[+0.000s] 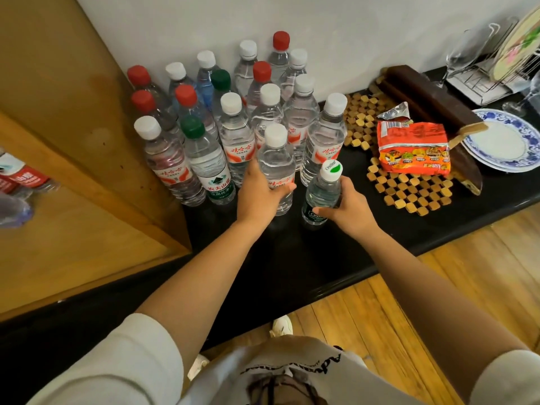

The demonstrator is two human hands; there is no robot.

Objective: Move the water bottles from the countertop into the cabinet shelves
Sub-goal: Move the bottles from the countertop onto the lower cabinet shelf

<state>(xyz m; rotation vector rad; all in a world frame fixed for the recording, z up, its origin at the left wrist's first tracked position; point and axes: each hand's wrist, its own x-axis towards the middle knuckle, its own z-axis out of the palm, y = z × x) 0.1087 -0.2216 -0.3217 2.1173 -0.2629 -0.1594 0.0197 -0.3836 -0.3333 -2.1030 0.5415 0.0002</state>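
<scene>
**With both hands on bottles, cluster sits on counter**

Head view: while both arms reach over the black countertop (292,258), each hand has one bottle.

- left hand (257,197): fingers and thumb wrapped round the clear white-capped water bottle with red label (276,159), front of the cluster, upright, base low over the counter; contact unclear.
- right hand (347,204): curled round the small clear bottle with green label and white-green cap (323,191), tilted slightly right, just beside the other held bottle.
- remaining clear plastic bottles, red/white/green caps (233,112): upright, packed between the wooden cabinet side (87,127) and the woven wooden mat (409,188), against the wall.
- two bottles lying in the cabinet opening (20,182), far left.
- orange noodle packet (412,147) on the mat; blue-and-white plate (502,141) and wire dish rack (482,80) at right.
</scene>
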